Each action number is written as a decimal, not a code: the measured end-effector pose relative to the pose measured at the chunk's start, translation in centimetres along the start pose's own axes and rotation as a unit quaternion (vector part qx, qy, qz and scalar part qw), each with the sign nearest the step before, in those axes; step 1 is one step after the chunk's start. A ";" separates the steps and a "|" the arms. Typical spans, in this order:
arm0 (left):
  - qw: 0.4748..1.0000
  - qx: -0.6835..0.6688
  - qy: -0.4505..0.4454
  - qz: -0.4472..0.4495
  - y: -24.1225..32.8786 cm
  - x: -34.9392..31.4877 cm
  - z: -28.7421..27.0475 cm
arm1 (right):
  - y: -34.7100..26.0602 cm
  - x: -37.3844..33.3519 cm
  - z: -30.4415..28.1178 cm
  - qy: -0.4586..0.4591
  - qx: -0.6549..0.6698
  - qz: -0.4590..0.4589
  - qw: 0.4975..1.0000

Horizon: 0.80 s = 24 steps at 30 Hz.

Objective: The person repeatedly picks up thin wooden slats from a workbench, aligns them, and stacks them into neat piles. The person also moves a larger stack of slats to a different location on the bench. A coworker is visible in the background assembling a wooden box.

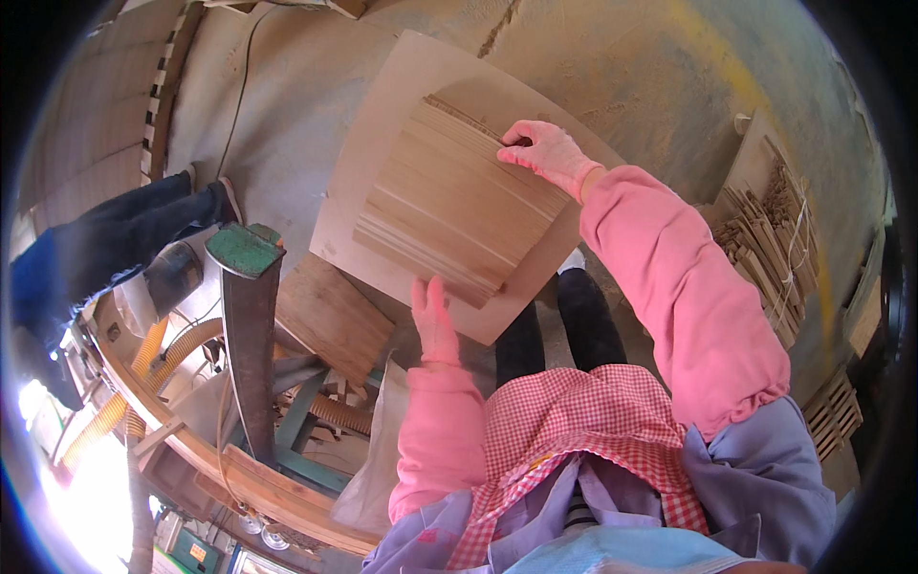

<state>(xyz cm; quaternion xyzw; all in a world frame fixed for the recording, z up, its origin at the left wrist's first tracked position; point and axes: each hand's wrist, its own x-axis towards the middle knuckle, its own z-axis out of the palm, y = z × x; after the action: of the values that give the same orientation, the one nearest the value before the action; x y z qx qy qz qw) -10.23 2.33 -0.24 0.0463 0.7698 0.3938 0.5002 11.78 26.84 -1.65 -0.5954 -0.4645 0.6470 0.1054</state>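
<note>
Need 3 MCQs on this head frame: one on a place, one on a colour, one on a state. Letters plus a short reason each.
1. Where does the stack of thin wood strips lie?
A. on a flat board on the floor
B. on the green-topped stand
C. in the person's lap

2. What colour are the gloves on both hands?
A. blue
B. pink
C. white

3. How is the left hand set?
A. fist closed round a tool
B. hidden behind the apron
C. open, fingers straight, at the stack's near edge

Key:
1 A: the strips rest on the flat board, which lies on the dusty floor.
2 B: the left hand and the right hand both wear pink gloves, matching the pink sleeves.
3 C: the left hand's fingers are stretched flat toward the near edge, while the right hand's fingers curl over the far edge.
</note>
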 end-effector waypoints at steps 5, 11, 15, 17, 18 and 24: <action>0.918 0.294 0.118 0.240 3.5 0.9 2.7 | 0.5 0.4 -0.1 0.001 0.001 -0.009 1.000; 0.737 0.472 -0.065 0.479 9.5 3.9 13.3 | 1.1 1.0 -0.1 -0.006 0.034 -0.027 0.999; 0.696 0.573 -0.059 0.429 11.0 4.5 15.5 | 1.2 1.2 -0.7 -0.029 0.042 -0.019 0.999; 0.684 0.586 -0.057 0.430 10.8 4.5 15.4 | 1.1 1.2 -0.8 -0.039 0.046 -0.014 0.998; 0.679 0.596 -0.059 0.425 10.7 4.5 15.3 | 1.0 1.2 -0.9 -0.039 0.045 -0.019 0.998; 0.672 0.591 -0.055 0.443 9.7 4.9 14.7 | 0.4 0.9 -1.0 -0.030 -0.023 -0.039 0.999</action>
<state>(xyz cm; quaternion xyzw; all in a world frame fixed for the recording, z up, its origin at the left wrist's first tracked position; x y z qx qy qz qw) -3.93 19.49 -0.26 0.6894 0.7019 0.0285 0.1767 12.59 27.77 -2.40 -0.5594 -0.5053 0.6490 0.1029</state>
